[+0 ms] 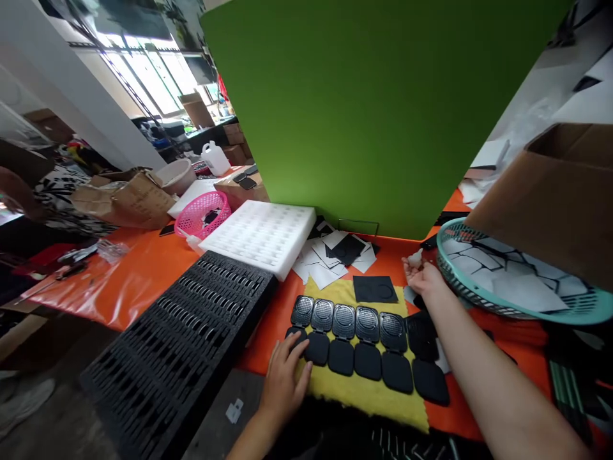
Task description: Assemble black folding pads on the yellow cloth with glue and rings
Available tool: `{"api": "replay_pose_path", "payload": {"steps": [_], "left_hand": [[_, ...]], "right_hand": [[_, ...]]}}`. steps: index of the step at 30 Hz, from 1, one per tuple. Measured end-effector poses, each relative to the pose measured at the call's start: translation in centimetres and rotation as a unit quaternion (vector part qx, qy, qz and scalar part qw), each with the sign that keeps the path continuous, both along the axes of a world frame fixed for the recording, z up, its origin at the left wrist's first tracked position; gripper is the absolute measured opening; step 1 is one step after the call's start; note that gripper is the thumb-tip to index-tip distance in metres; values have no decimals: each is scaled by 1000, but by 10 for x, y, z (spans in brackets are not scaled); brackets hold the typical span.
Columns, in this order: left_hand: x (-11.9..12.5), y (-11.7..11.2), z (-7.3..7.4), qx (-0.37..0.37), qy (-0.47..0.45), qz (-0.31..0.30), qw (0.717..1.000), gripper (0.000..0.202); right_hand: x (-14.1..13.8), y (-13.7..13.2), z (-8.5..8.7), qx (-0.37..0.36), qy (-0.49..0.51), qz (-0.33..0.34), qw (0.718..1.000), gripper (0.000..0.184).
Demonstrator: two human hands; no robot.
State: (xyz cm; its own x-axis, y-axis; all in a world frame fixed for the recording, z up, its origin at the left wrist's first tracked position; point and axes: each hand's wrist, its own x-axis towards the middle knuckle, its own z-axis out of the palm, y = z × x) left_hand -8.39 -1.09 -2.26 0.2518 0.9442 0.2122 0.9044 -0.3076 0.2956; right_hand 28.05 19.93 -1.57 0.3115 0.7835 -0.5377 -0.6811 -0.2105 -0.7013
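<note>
A row of black hinged compact cases [367,324] lies opened out flat on a yellow cloth [354,393]. Their upper halves show ridged round recesses; the lower halves are plain black squares. My left hand [286,372] rests at the row's left end, fingers spread, fingertips touching the leftmost case [297,335]. To the right of the cloth, my right hand [423,276] is turned palm up, with its fingers closed around a small white squeeze bottle [416,258] that has a narrow tip. A black sheet [375,289] with a round outline lies above the row.
Left of the cloth stands a black slotted foam tray [191,332] holding thin discs, with a white foam block [263,231] behind it. Paper pieces [325,271] lie before a green board [354,115]. A teal basket [524,310] and cardboard box [546,204] crowd the right.
</note>
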Motion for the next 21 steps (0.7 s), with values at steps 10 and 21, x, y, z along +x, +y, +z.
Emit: {"api": "replay_pose_path", "payload": {"steps": [10,21], "left_hand": [[2,30,-24,56,-27,6,998,46],[-1,33,-33,62,-74,13,995,47]], "right_hand": [[23,-94,4,17,-305,23,952,20],[48,-126,0,-19,-565,157,810,34]]}}
